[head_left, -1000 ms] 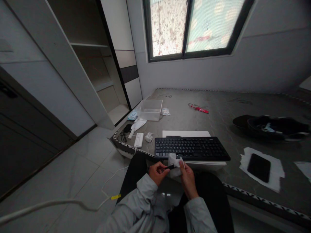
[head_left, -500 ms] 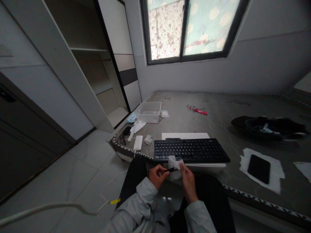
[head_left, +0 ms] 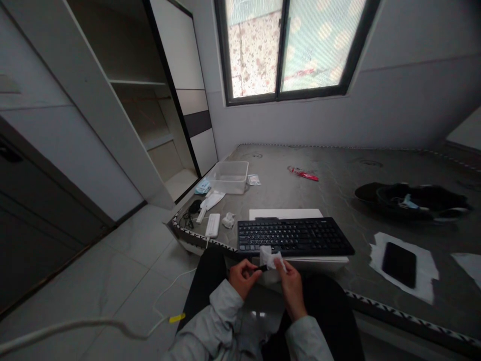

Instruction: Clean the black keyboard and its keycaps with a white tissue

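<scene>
My left hand [head_left: 242,277] pinches a small black object [head_left: 262,268] that is too small to name, just in front of the keyboard's near edge. Held in my right hand [head_left: 291,286] is a crumpled white tissue [head_left: 269,256], which touches the end of the black object. The black keyboard [head_left: 293,234] lies on a white box [head_left: 326,260] at the edge of the grey surface. Left of the keyboard are a crumpled tissue ball [head_left: 228,220] and a white power bank [head_left: 212,225] with a white cable.
A clear plastic bin [head_left: 229,178] stands at the back left, near a black mouse [head_left: 195,206] and small packets. A red item [head_left: 306,175] lies behind the keyboard. To the right are a black phone [head_left: 399,264] on white tissue and a black bag [head_left: 417,200].
The tissue in my right hand has shifted and bunched lower around the end of the black object. Both hands stay close together. The whole view has tilted slightly.
</scene>
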The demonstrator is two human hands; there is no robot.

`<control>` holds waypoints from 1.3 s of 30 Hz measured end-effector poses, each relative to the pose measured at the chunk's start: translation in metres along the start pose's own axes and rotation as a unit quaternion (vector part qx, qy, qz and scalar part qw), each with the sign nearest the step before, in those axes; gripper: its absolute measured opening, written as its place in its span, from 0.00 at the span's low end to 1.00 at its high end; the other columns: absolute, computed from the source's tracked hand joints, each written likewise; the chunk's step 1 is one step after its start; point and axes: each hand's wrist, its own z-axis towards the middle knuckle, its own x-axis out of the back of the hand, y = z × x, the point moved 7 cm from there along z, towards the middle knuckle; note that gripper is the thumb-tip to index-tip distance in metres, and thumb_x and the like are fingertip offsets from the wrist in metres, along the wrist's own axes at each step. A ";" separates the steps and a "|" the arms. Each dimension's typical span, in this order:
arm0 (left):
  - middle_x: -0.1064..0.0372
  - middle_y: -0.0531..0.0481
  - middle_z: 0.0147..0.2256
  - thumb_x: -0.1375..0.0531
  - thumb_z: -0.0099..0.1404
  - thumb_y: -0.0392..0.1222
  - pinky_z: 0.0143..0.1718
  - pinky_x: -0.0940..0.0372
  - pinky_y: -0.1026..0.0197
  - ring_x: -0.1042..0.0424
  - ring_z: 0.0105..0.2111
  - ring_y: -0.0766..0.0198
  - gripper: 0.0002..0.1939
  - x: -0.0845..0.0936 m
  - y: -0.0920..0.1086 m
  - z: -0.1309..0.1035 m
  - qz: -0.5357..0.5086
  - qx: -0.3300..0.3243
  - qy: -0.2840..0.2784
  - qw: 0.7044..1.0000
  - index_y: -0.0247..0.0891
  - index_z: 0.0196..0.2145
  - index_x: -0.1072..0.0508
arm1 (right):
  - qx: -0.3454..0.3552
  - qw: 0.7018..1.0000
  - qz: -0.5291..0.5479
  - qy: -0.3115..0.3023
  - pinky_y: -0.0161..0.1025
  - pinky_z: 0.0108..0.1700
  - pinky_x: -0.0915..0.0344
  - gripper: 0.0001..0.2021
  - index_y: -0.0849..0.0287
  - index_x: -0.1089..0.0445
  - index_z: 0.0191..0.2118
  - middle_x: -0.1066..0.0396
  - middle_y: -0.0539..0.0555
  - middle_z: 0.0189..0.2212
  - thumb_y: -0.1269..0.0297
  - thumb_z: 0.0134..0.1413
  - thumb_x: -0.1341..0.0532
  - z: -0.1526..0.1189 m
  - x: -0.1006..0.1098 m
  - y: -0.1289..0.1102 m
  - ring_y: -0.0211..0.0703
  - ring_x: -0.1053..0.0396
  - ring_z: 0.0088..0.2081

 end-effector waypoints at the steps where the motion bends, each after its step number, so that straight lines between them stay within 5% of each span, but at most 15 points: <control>1: 0.37 0.57 0.19 0.35 0.53 0.50 0.19 0.52 0.68 0.46 0.17 0.74 0.15 0.000 -0.001 0.000 -0.001 0.001 -0.001 1.000 0.33 0.28 0.27 | -0.002 1.000 0.010 -0.004 0.36 0.33 0.34 0.27 0.64 0.25 0.43 0.22 0.53 0.28 0.46 0.43 0.34 0.000 -0.001 0.000 0.46 0.28 0.31; 16: 0.35 0.55 0.20 0.35 0.53 0.51 0.19 0.52 0.68 0.45 0.17 0.73 0.16 -0.001 -0.006 0.000 -0.007 -0.007 -0.001 1.000 0.33 0.30 0.26 | -0.013 1.000 0.014 0.015 0.34 0.28 0.36 0.27 0.65 0.24 0.42 0.23 0.51 0.25 0.46 0.42 0.34 -0.009 -0.002 -0.008 0.43 0.30 0.27; 27: 0.37 0.56 0.20 0.35 0.53 0.49 0.19 0.51 0.68 0.46 0.17 0.73 0.14 0.001 0.001 0.000 0.001 -0.011 0.001 1.000 0.33 0.29 0.26 | -0.037 0.999 -0.001 0.039 0.38 0.32 0.31 0.32 0.65 0.25 0.47 0.20 0.55 0.33 0.45 0.39 0.33 -0.005 0.002 -0.003 0.50 0.25 0.34; 33: 0.36 0.55 0.21 0.35 0.53 0.49 0.19 0.51 0.68 0.46 0.18 0.73 0.14 0.001 0.000 0.001 -0.005 -0.002 0.007 1.000 0.33 0.28 0.27 | 0.021 0.997 -0.044 0.058 0.41 0.41 0.30 0.30 0.64 0.25 0.45 0.22 0.60 0.43 0.43 0.41 0.35 0.000 0.006 -0.005 0.57 0.28 0.47; 39: 0.35 0.55 0.20 0.35 0.53 0.49 0.19 0.52 0.68 0.46 0.17 0.73 0.14 0.000 -0.003 -0.001 0.000 -0.009 -0.005 1.000 0.34 0.29 0.26 | -0.002 0.999 -0.016 0.032 0.35 0.28 0.33 0.27 0.64 0.25 0.40 0.21 0.54 0.29 0.43 0.42 0.35 -0.005 0.002 -0.009 0.48 0.26 0.31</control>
